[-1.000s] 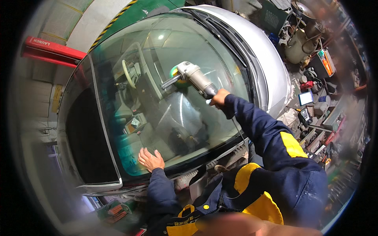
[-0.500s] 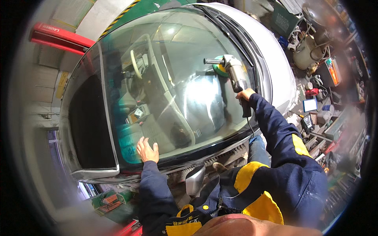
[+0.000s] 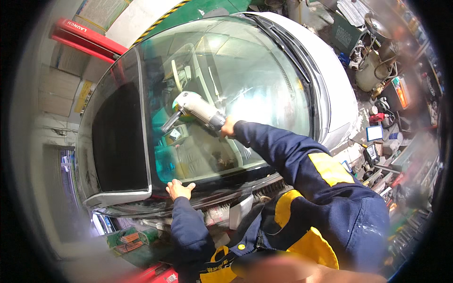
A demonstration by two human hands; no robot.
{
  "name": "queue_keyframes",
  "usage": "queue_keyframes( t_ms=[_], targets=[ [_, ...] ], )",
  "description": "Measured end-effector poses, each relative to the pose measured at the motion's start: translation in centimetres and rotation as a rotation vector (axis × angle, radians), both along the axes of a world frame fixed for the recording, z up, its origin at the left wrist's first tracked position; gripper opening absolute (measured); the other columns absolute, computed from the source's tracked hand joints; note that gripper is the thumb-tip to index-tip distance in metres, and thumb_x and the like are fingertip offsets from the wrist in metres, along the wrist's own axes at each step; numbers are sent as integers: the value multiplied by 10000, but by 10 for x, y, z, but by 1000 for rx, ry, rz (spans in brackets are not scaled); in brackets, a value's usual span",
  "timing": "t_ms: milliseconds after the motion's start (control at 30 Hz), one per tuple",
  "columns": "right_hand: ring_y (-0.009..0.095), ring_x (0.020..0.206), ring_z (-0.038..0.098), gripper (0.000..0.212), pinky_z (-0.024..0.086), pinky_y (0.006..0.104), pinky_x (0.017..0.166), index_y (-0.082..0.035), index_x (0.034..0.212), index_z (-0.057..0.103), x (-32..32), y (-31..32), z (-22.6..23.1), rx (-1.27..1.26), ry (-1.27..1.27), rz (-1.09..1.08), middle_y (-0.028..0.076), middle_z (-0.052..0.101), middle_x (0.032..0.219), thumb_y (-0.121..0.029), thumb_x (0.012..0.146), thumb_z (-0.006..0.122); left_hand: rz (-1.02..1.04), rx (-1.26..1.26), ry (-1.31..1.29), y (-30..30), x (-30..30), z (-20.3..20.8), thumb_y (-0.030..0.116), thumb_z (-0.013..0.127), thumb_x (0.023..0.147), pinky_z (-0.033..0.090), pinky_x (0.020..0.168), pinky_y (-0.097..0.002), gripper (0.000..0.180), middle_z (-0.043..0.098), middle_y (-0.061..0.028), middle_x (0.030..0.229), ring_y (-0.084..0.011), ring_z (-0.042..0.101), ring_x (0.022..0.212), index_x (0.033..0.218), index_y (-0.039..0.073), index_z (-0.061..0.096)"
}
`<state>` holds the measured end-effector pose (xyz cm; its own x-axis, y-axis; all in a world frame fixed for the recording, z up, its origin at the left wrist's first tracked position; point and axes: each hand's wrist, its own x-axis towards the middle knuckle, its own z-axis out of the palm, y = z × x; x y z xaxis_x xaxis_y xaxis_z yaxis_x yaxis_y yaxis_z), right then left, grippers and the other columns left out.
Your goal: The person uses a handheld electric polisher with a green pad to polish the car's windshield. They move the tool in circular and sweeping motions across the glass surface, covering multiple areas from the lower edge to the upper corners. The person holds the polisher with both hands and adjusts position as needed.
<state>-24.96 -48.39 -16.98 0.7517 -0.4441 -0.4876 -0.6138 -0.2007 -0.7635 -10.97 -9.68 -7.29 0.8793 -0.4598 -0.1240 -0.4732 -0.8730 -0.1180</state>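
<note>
My right hand (image 3: 230, 127) is wrapped round the rear handle of a grey electric polisher (image 3: 200, 107). The polisher lies over the left part of the windshield (image 3: 264, 89), near the roof edge; its black side handle sticks out to the lower left. Its body mostly covers the pad, of which only a hint of green and yellow shows. Down at the lower left corner of the glass, my left hand (image 3: 179, 189) rests with fingers spread, holding nothing. Bright glare lies on the middle of the windshield, and the steering wheel (image 3: 176, 75) shows through it.
Left of the windshield is the car roof with a dark panel (image 3: 118, 137). The side mirror (image 3: 240, 212) stands close to my body. A red lift arm (image 3: 87, 37) is at the upper left. Tools, bins and a clipboard (image 3: 374, 133) crowd the floor on the right.
My right hand has carried the polisher leftward across the glass, from near the wipers to near the roof edge. My left hand has shifted slightly down within the view, which has also moved a little.
</note>
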Motion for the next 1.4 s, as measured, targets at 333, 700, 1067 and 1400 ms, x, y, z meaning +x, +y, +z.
queue_keyframes(
  t_ms=[333,700,1067,1400],
  targets=[
    [353,1041,794,527,622,454,942,-17,1078,852,-1,29,43,-31,44,36,197,820,1113,-377,701,924,-37,6,4,0,4,1,470,1041,661,487,1109,-503,705,689,-161,1188,-394,599,1229,1106,28,720],
    [256,812,799,395,631,388,791,-6,888,849,-167,-102,-53,221,55,-396,136,825,892,-365,740,919,-81,3,-37,3,8,-10,443,1036,666,497,1026,-507,660,660,-164,1113,-393,602,1142,1027,30,669],
    [261,713,760,262,608,410,687,25,883,799,-271,-203,-162,555,-14,-809,151,783,829,-228,844,856,-67,53,-44,-1,15,-16,438,1045,630,498,1025,-502,668,660,-166,1088,-392,612,1113,994,28,664],
    [293,633,710,193,579,437,603,-14,880,728,-226,-237,-162,506,-69,-785,139,725,769,-157,802,830,-50,54,-56,-2,14,-17,447,1055,607,504,1007,-505,683,657,-153,1085,-386,608,1120,982,42,654]
  ],
)
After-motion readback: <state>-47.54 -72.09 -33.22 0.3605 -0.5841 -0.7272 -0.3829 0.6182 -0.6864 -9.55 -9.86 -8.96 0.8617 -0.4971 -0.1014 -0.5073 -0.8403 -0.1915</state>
